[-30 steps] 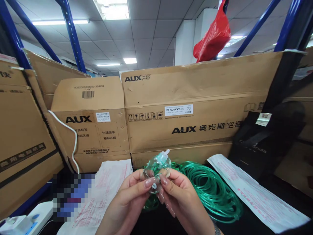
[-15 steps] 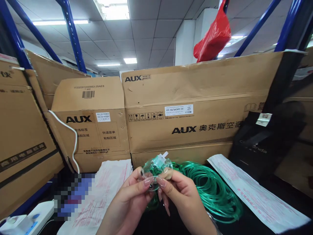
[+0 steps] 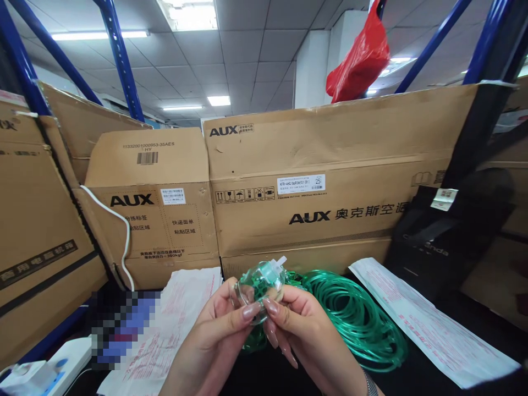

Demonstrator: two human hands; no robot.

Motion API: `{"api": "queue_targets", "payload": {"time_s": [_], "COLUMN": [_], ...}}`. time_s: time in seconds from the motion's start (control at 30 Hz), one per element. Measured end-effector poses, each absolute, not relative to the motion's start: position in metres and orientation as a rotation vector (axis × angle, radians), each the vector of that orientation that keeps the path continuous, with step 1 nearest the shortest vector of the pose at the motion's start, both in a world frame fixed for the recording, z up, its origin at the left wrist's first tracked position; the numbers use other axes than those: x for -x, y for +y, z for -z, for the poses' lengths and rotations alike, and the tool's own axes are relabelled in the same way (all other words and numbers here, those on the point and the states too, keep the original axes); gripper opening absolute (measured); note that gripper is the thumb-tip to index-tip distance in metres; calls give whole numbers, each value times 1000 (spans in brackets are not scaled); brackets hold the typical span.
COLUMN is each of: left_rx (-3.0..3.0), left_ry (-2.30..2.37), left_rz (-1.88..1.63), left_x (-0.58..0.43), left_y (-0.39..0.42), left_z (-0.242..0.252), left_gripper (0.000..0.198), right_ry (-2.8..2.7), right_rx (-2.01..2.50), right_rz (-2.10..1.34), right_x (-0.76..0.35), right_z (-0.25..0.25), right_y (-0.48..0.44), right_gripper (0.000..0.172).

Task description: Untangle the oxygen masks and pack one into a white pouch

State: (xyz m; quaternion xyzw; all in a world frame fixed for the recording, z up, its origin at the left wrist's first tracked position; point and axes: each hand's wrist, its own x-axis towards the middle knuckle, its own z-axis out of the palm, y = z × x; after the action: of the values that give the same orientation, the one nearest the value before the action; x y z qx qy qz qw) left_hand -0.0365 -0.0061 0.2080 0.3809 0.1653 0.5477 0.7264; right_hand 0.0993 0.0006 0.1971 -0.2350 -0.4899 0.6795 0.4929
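Observation:
My left hand and my right hand pinch the near rim of what looks like a clear plastic breathing mask from either side, thumb tips almost meeting. A pale green fitting with a whitish nozzle sits on the mask's far side, pointing up and right. Green pieces show through the clear plastic. Just right of my right hand lies a coil of shiny green tubing, and more green material shows beneath the mask. My fingers hide part of the mask's rim.
White printed plastic packets lie on the left, and another white packet on the right. A power strip is at lower left. Cardboard boxes wall the back; a black bag leans at right. A red bag hangs above.
The mask has turned and shifted slightly left in my hands, showing more of its clear side. The lower fingers of my right hand have spread a little to the right.

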Motion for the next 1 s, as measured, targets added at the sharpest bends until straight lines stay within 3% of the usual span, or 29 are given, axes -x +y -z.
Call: {"api": "queue_targets", "payload": {"time_s": [0.37,0.73,1.0], "left_rx": [-974,-664,-618], "left_ry": [599,392,425], "left_rz": [-1460,-1268,-1263], "left_x": [34,20,17], "left_y": [-6,-8,-8], "left_z": [-201,-193,-188], "left_gripper": [14,1,5], "right_ry": [-1192,-1217,-1229], "right_rx": [569,527,606], "right_rz": [-1568,-1236,-1154], "right_x": [-95,-84,-84], "right_z": [-195,-185,-187], "right_y": [-2,2,2], "right_gripper": [30,23,25]}}
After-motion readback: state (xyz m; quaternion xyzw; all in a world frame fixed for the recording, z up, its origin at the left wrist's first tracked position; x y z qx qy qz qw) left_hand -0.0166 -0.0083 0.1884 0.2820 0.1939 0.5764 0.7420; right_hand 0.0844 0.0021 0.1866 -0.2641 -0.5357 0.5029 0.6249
